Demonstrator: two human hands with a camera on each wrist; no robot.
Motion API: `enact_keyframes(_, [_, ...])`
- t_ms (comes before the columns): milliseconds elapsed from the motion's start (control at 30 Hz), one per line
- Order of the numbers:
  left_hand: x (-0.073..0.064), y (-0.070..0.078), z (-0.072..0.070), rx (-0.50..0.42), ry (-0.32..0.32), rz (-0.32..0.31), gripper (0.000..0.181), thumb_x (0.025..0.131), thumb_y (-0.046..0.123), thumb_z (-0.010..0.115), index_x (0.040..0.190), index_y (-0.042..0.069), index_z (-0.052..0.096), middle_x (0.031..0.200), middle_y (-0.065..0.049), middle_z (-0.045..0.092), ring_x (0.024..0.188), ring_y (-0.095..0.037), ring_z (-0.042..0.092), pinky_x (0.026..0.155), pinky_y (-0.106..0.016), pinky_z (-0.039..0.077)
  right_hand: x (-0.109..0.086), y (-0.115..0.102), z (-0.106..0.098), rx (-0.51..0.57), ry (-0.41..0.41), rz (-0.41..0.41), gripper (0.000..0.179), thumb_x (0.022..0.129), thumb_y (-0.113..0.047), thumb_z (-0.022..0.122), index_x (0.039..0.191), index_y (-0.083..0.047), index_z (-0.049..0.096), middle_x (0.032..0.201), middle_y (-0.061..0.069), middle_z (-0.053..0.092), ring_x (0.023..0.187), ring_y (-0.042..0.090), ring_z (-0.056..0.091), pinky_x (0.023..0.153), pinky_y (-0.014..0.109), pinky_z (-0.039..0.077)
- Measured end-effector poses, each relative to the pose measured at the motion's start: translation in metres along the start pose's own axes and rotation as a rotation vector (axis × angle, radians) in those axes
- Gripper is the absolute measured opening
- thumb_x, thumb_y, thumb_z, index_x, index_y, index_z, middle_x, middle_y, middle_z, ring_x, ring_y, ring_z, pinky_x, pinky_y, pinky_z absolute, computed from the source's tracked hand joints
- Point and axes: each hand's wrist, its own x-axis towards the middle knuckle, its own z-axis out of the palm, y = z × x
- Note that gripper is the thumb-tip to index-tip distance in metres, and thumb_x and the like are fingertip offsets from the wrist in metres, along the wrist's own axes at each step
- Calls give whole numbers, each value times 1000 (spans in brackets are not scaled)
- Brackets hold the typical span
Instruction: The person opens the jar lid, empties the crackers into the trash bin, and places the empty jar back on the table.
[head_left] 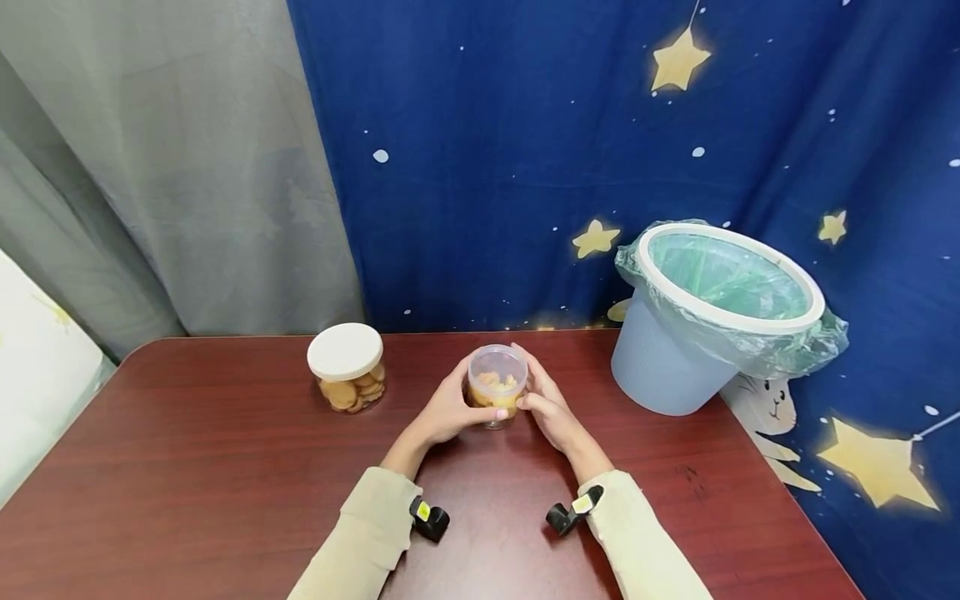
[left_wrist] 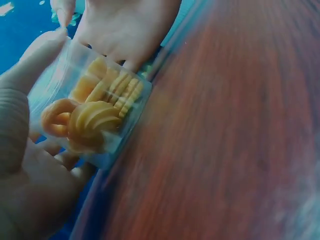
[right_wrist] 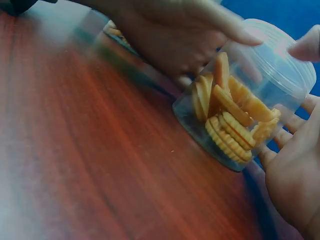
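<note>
Both hands hold a clear plastic jar [head_left: 495, 404] near the middle of the table's far side. Its threaded rim shows in the right wrist view, and no white lid is seen on it. Inside are several biscuits [right_wrist: 232, 135], among them ridged sandwich ones and, in the left wrist view, a swirled cookie [left_wrist: 95, 122]. My left hand [head_left: 448, 410] grips the jar from the left, thumb across its near side. From the right, my right hand [head_left: 553, 410] curls round it. Whether the jar's base touches the table cannot be told.
A second jar with a white lid [head_left: 345, 352] and round biscuits stands to the left on the red-brown table [head_left: 225, 483]. At the right edge is a blue bin [head_left: 660, 358] with a white rim and a green liner bag. Curtains hang behind the table.
</note>
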Motion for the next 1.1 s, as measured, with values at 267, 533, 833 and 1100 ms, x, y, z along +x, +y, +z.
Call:
enact_keyframes(267, [0, -12, 0, 12, -1, -12, 91, 75, 16, 89, 151, 18, 40, 137, -6, 61, 120, -19, 59, 105, -35, 46, 20, -2, -5, -57, 0, -19, 108, 77, -7, 84, 161, -5, 16, 167, 18, 23, 144, 17, 38, 110, 15, 38])
enact_keyframes(533, [0, -14, 0, 43, 25, -15, 92, 74, 18, 91, 152, 18, 41, 137, -6, 62, 123, -19, 59, 106, -35, 46, 40, -12, -8, -160, -63, -50, 111, 69, -15, 93, 158, -2, 28, 163, 20, 33, 152, 39, 29, 110, 14, 38])
enact_keyframes(833, [-5, -22, 7, 65, 50, 7, 86, 76, 25, 90, 149, 21, 44, 132, -2, 65, 115, -15, 60, 101, -31, 48, 35, -8, -5, -309, -19, -79, 78, 72, -3, 89, 141, -2, 54, 141, 28, 57, 124, 26, 60, 105, 26, 47])
enact_keyframes(1100, [-6, -23, 5, 95, 60, 29, 84, 74, 26, 91, 146, 24, 48, 129, 1, 66, 112, -13, 62, 99, -31, 50, 30, -10, 4, -366, 71, -94, 77, 70, -2, 89, 140, -6, 56, 137, 16, 64, 121, 32, 61, 103, 29, 48])
